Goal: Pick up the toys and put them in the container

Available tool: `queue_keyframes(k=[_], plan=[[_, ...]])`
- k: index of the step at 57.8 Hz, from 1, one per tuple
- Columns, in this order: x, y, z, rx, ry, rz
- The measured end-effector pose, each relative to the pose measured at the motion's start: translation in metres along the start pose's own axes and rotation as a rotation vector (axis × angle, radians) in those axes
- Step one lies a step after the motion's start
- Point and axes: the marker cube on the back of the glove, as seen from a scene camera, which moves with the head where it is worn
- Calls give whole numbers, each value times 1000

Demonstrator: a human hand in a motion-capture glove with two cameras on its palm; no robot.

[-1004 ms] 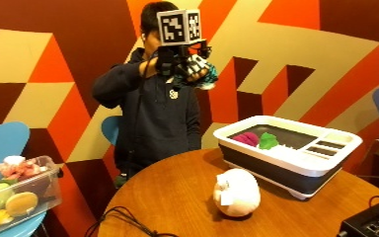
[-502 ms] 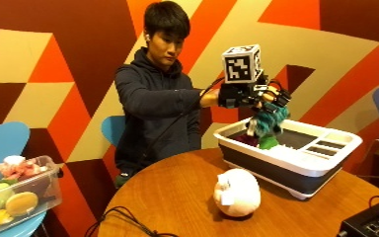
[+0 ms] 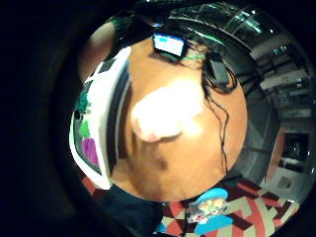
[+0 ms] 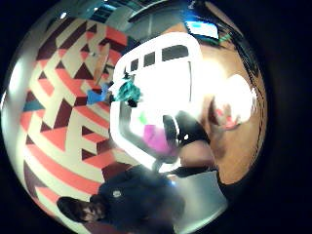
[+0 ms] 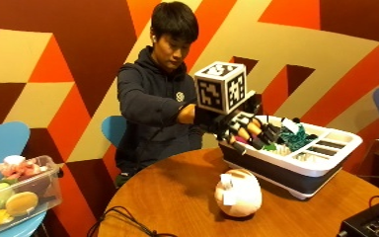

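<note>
Outside view: a person behind a round wooden surface (image 5: 176, 197) holds the gloved right hand (image 5: 242, 129) over the near end of the container (image 5: 288, 165), a white-rimmed bin with dark sides that stands on the surface. The fingers (image 5: 255, 136) are spread and relaxed, pointing down, and grip nothing. A teal toy (image 5: 299, 137) with dark spots lies inside the container, just past the hand. A pale pink pig toy (image 5: 238, 192), round and plump, sits on the surface in front of the container and apart from it. To the side, on a blue chair (image 5: 2, 143), a clear tub (image 5: 18, 190) holds more coloured toys.

Compared with 0.5 s ago, the hand has let go of the teal toy, which now lies in the container, and has drawn toward the container's near end. The pig toy sits where it did.

Little finger side palm view: the pig toy (image 3: 165, 113) shows as a bright blur on the surface, beside the container's white rim (image 3: 106, 118). A purple toy (image 3: 90, 149) and a green toy (image 3: 85, 129) lie inside.

Thumb side palm view: the teal toy (image 4: 127, 90) rests at the container's edge, with the purple toy (image 4: 156, 139) deeper inside.
</note>
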Motion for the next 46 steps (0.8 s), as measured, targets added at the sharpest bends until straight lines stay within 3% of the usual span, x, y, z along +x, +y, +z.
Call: queue_keyframes(k=[16,29,46], plan=[[46,-15,106,-208,87,97],[51,-16,128,-184,182,112],[57,-3,119,-39,165,20]])
